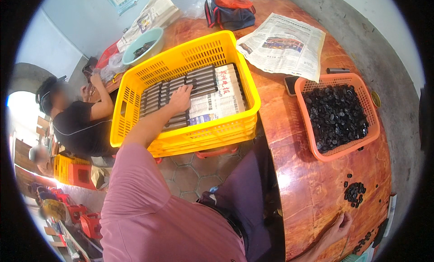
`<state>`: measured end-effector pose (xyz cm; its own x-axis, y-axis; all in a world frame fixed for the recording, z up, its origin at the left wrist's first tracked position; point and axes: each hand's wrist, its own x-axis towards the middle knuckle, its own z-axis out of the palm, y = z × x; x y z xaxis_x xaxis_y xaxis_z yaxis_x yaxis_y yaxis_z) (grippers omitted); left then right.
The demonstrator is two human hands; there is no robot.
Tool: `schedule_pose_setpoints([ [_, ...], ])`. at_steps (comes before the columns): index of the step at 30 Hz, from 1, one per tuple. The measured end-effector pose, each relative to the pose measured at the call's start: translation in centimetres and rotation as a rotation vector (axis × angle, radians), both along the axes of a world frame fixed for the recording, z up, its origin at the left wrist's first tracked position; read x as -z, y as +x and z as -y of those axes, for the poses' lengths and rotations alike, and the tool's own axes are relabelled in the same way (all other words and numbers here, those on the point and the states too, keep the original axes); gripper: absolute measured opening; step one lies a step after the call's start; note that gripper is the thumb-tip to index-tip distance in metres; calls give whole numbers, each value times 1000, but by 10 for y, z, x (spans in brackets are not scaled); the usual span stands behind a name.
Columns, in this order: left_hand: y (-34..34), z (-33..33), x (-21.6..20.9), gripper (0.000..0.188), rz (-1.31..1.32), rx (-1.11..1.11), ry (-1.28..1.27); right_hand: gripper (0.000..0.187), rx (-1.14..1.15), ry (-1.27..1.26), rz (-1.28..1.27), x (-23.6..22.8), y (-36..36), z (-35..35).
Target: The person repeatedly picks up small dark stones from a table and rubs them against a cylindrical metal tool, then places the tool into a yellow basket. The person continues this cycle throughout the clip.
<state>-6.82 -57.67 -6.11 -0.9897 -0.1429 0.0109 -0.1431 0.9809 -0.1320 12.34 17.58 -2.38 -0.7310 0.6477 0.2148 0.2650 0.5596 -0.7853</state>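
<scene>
Flat under the left grip lie dark rods.

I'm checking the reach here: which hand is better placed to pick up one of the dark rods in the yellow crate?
Left. The left hand already rests on the dark metal rods in the yellow plastic crate; the right hand is by loose black pieces.

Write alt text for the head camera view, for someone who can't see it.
A person's left hand rests on rows of dark rods in a yellow crate, while the right hand touches small black pieces on a wooden table. An orange basket of black pieces sits nearby; another person sits at left.
</scene>
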Motion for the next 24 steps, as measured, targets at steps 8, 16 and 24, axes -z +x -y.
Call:
schedule_pose_setpoints([
  [8,-5,3,-7,39,-38,4,45,28,-50,34,42,7,2,-17],
  [16,-11,0,-11,28,-55,55,-41,27,-55,3,-23,11,2,-19],
  [24,-7,-10,-22,54,24,-52,32,25,-6,-3,-9,-5,0,5],
])
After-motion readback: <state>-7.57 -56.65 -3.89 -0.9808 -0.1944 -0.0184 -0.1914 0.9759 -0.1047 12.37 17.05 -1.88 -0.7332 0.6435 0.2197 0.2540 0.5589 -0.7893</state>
